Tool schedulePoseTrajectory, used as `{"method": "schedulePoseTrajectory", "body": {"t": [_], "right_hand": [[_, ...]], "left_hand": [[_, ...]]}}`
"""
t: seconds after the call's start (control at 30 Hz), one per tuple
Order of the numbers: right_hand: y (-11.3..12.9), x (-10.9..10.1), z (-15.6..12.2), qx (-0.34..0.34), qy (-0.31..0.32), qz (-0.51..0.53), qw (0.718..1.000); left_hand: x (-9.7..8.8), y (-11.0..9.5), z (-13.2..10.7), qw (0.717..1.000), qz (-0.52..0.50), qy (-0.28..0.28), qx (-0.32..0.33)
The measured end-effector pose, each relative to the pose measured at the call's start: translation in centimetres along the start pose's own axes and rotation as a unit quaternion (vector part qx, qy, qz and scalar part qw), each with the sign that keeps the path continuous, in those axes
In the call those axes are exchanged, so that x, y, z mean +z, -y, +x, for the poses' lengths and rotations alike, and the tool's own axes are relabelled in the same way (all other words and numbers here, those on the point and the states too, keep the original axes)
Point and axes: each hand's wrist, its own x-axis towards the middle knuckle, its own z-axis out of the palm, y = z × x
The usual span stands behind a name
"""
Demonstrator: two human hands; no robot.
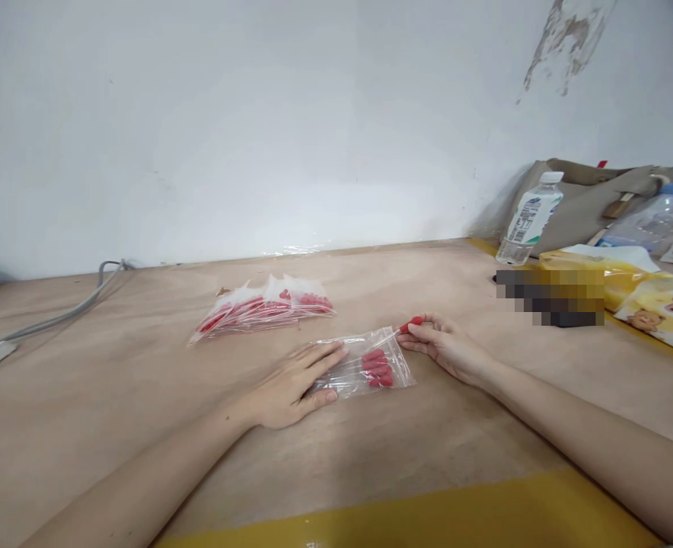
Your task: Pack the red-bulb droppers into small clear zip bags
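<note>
A clear plastic bag [348,369] lies flat on the brown-covered table, with several red-ended pieces [377,368] inside. My left hand [296,380] rests flat on the bag's left part, fingers spread. At the bag's upper right corner, my right hand [436,344] pinches a thin stick with a red end [410,325]. Its pale shaft points toward the bag's edge; I cannot tell whether the tip is inside. Beyond the bag sits an overlapping row of similar clear bags [265,304] with red contents.
At the right stand a water bottle [531,217], a grey bag [593,198] and a yellow package [599,266], with a blurred-out dark object [550,297] before them. A grey cable [79,308] runs along the left. A white wall [228,137] closes off the back.
</note>
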Motion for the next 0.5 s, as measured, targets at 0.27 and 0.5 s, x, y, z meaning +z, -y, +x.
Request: {"method": "schedulePoseTrajectory", "body": {"t": [0.27,0.5], "right_hand": [[-0.1,0.3,0.4,0.010,0.065,-0.180,0.981],[-0.2,1.7,-0.3,-0.035,0.116,-0.203,0.972]], "left_hand": [[-0.1,-0.1,0.1,1.000,0.001,0.003,0.000],[0.0,-0.1,0.1,1.000,0.004,0.003,-0.003]]}}
